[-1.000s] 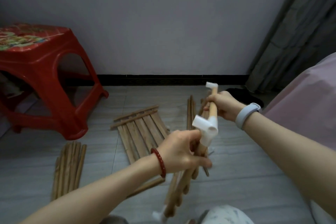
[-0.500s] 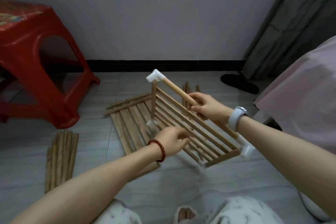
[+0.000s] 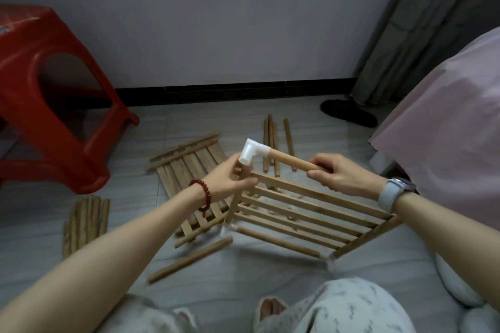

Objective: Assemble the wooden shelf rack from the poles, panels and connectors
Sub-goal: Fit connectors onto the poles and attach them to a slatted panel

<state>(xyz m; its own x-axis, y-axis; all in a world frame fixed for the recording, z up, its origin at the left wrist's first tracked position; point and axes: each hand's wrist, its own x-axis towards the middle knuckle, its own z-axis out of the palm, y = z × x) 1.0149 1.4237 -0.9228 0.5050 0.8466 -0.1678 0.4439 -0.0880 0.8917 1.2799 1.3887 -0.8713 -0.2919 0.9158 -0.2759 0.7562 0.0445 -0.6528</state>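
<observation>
On the floor: two slatted panels, one white connector gripped.

The room is dim, with flat, cool, greyish light and no glare. The wall darkens toward the top corners, and soft shadows sit under the red stool and along the floor by the wall. Wide-angle bending curves the curtain and stretches both forearms at the bottom edge. The picture is slightly soft and grainy; the white connector is the brightest spot.
</observation>
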